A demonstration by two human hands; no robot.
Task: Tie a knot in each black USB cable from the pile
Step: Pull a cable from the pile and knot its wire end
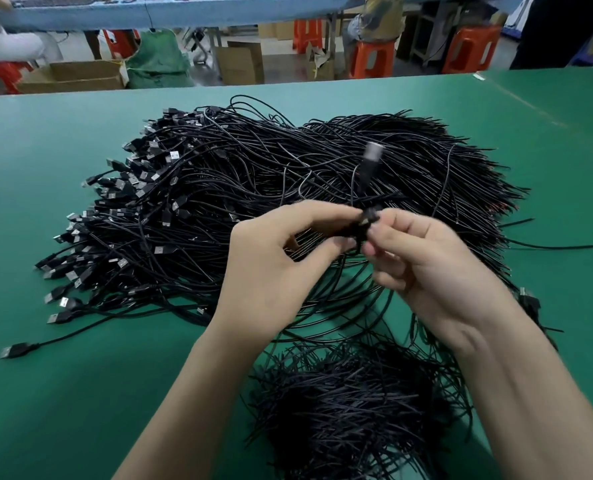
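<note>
This is a factory assembly floor. A wide green-topped bench (63, 202) fills the lower frame and bears identical black USB cables (253, 174) heaped in bulk, while a second, blue-covered bench (184, 13) runs along the top edge. Across the upper frame, orange plastic stools (373, 58) and open cardboard boxes (70, 76) stand on the floor, with seated people (374, 26) at upper left and upper right.

Only one view exists: a wide-angle camera on the person's head. It faces forward and down, close over the green table (63, 410). The cable pile (253, 174) fills the middle, and orange stools (373, 58) show far behind, at the top.
</note>
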